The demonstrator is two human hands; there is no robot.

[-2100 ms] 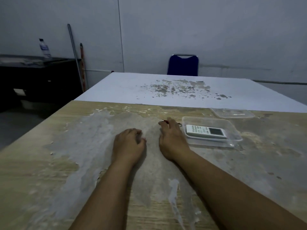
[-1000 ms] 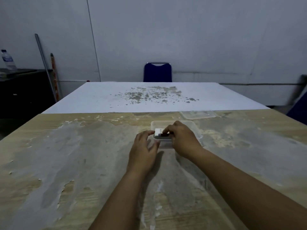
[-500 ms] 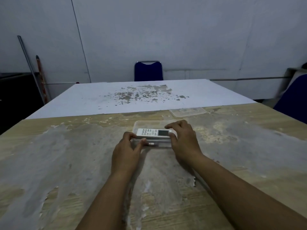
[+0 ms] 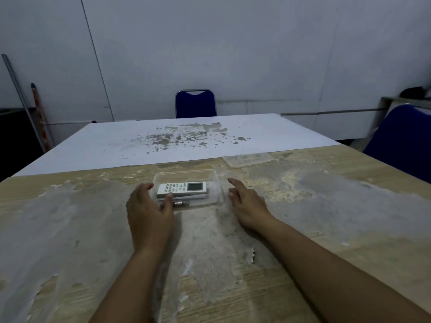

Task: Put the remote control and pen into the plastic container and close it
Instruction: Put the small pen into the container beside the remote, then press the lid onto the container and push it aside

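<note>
The pen [image 4: 180, 203] is hard to make out: only a short metallic stretch shows through the clear front wall of the plastic container [image 4: 215, 183], and the rest is hidden behind the left hand's [image 4: 149, 212] thumb. The dim light blurs the remote control's [image 4: 182, 189] buttons, and both forearms are cut off by the lower edge of the view. The lid [image 4: 247, 159] is a faint clear outline on the counter [image 4: 326, 206].

Half a second earlier the right hand [image 4: 248, 203] lay on the container's right end with its fingers over the rim; now it has come off and sits on the counter just beside that end, not touching it, its grip open and empty, the forefinger stretched forward. The left hand has stayed at the container's left end.

The left grip is loosely open, curved around the container's near left corner, the fingers at the left wall and the thumb against the front wall; whether it presses or only rests there cannot be told. The remote control lies flat inside the container, just ahead of the left thumb, its screen end pointing toward the right hand. The pen lies inside along the front wall, right at the left thumb's tip. The lid lies well apart, ahead of the right grip and slightly to its right, so the container stands uncovered.
</note>
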